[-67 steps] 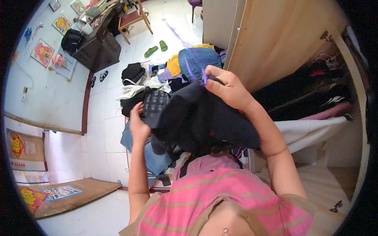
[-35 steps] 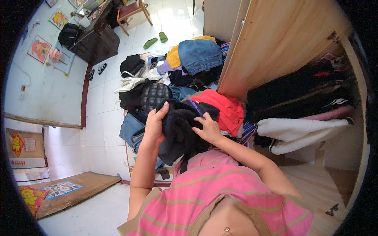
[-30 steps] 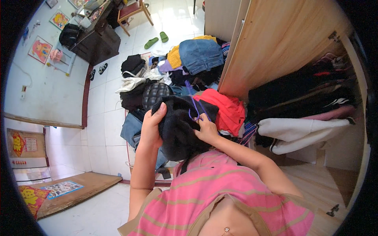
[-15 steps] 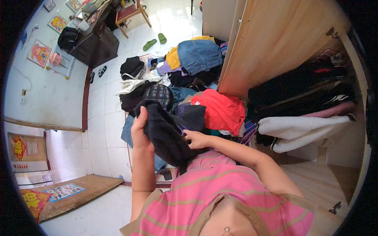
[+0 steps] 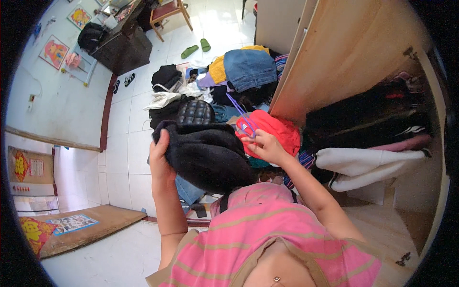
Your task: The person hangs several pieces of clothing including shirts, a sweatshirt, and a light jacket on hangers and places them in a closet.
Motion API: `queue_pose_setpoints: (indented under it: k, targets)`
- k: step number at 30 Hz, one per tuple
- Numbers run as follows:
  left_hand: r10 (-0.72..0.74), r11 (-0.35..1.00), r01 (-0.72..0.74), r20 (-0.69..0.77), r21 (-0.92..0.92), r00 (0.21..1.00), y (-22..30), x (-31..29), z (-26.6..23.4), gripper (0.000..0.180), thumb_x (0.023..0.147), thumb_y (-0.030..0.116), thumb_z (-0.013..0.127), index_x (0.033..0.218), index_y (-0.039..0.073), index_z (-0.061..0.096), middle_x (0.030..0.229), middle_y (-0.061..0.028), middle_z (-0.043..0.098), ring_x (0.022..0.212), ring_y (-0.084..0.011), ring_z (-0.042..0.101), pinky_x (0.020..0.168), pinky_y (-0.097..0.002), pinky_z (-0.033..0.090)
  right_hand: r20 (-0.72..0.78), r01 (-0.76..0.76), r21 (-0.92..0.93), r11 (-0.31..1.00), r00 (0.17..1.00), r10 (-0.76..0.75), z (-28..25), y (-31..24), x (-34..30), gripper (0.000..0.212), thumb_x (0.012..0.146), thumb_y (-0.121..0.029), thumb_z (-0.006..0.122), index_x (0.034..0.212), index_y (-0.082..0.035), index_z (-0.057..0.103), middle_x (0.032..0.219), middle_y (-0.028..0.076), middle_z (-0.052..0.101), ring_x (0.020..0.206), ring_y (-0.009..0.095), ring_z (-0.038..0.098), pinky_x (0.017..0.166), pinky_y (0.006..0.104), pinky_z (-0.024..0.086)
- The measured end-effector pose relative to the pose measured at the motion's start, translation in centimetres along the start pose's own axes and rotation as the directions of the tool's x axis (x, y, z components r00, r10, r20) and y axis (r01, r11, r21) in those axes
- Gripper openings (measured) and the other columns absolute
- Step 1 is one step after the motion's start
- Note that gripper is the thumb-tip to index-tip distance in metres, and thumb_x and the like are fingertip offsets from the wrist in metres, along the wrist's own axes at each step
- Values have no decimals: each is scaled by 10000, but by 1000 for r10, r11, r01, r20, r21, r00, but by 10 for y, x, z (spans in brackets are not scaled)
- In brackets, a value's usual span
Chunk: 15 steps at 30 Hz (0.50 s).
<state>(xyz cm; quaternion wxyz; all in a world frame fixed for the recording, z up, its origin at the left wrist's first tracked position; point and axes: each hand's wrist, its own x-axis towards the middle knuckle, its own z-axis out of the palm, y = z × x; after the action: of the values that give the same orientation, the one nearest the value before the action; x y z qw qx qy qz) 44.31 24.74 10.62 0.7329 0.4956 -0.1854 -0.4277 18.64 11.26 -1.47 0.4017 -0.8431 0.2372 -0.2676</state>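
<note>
My left hand [image 5: 162, 155] grips the edge of a black, fuzzy-looking garment [image 5: 208, 155], thumb on its near side. The cloth hangs folded in front of my body, its exact kind unclear. A slim purple clothes hanger [image 5: 244, 116] is in my right hand [image 5: 268, 147], pinched at its lower end and apart from the black garment. Below the hanger lies a crumpled red garment [image 5: 285, 134] on the clothes heap. Just beyond the black garment sits a shiny black quilted seat [image 5: 196, 113], partly covered.
Folded jeans [image 5: 251, 69] and a yellow garment [image 5: 217, 70] top the heap farther off. At right stands an open wardrobe with a wooden door [image 5: 344, 52]; a white fleecy garment [image 5: 368, 162] hangs inside. Green slippers [image 5: 190, 51] lie on the tiles near a chair [image 5: 167, 14].
My right hand has drawn the purple hanger clear of the black garment and moved right and up with it. My left hand, still holding the garment, has shifted slightly left and lower.
</note>
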Motion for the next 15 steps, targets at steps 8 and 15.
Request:
queue_pose_setpoints:
  k: [8,15]
  targets:
    - [-331,911,337,-67,237,941,-35,48,-30,407,898,322,564,1169,22,523,1059,-116,622,900,-234,628,791,-371,506,-246,-120,134,984,958,151,-44,-48,-23,227,794,-79,652,843,-42,434,810,109,595,562,183,560,526,287,455]
    - [-604,794,604,-24,68,797,-76,63,-55,370,792,148,656,1134,38,566,1073,-134,628,946,-274,625,842,-415,501,36,-203,-35,978,978,204,-48,-46,-57,241,848,-196,613,824,-27,443,690,131,579,616,337,593,543,401,459]
